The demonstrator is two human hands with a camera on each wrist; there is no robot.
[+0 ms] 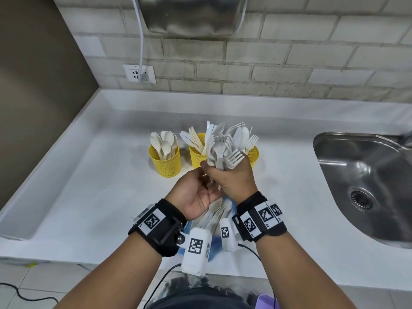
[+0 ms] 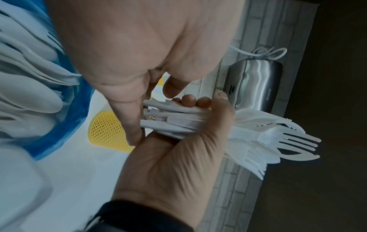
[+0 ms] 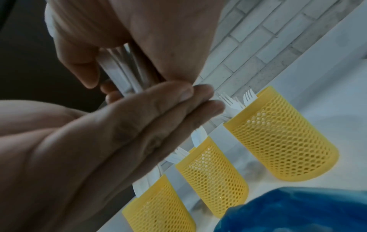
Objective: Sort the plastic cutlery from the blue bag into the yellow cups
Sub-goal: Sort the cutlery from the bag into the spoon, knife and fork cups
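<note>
Nearest, seen from the head, my right hand (image 1: 231,178) clamps a cutlery bundle (image 1: 219,150) above the counter (image 1: 89,186), with my left hand (image 1: 196,195) joining it. Left wrist alone shows my flat left fingers (image 2: 127,113) against the handle ends. Right wrist alone shows three yellow cups (image 3: 278,141) unhidden.

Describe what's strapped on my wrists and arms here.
No sleeves; forearms bare. Behind the left hand and the right hand sit wide black straps carrying white tags with black square codes. A white pod, coded likewise, hangs at each wrist, trailing a thin black cable.
</note>
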